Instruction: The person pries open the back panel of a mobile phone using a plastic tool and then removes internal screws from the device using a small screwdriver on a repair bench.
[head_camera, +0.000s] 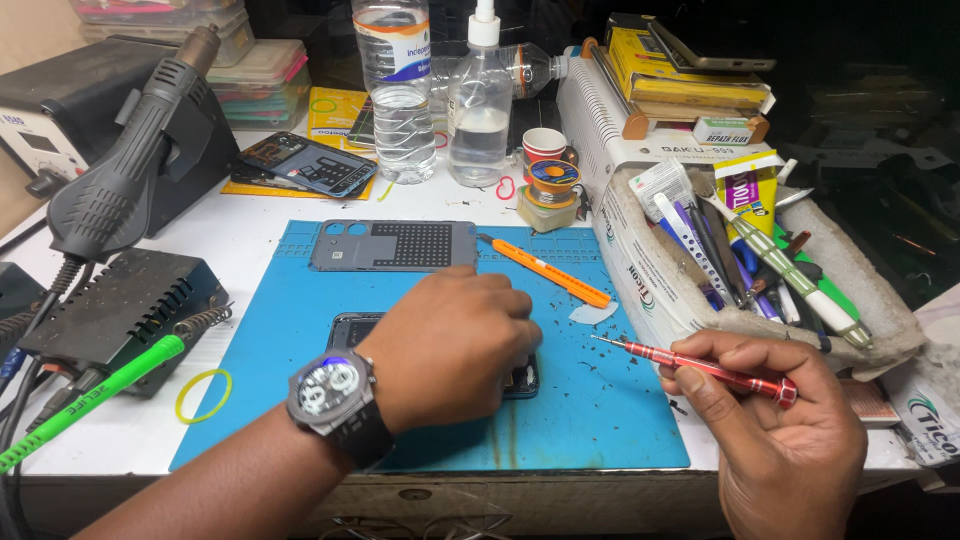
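My left hand (455, 345), a watch on its wrist, presses down on an opened dark phone (352, 328) lying on the blue work mat (590, 420); the hand hides most of the phone. A thin red screwdriver (700, 365) is held in my right hand (780, 440) at the mat's right edge, its tip pointing left, apart from the phone. The phone's grey back cover (395, 245) lies flat at the far end of the mat. An orange utility knife (545, 270) rests beside it.
A hot-air gun (130, 160) stands in its station at the left, with a green-handled soldering iron (90, 400) and a yellow rubber band (203, 396) below. Water bottles (395, 90), a solder reel (553, 180) and a tool-filled box (760, 260) line the back and right.
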